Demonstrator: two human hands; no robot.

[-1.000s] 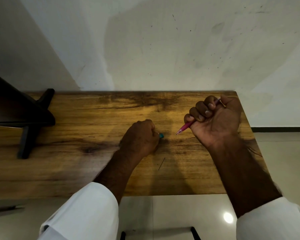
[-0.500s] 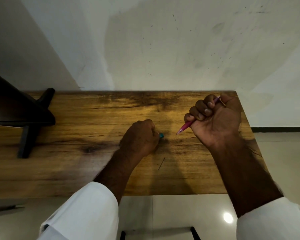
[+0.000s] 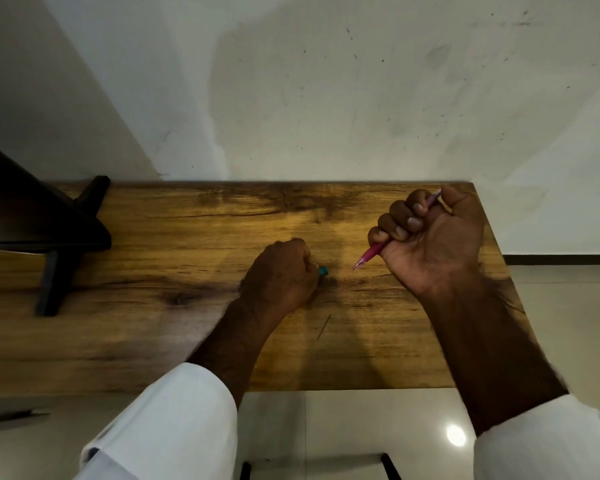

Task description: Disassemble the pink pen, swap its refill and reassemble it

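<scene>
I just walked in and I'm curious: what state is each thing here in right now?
Pink pen: gripped in the right hand, tip showing, pointing down-left, off the table.
Teal piece: pinched by the left hand, mostly hidden.
Left hand: closed, resting on the table.
Right hand: closed in a fist.

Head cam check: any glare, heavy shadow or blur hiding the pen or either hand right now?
Head view: pink pen and both hands sharp; a bright glare spot only on the floor; soft shadows across the table between the hands; the teal piece at the left hand is dim and mostly hidden; edges bowed by the wide angle.
</scene>
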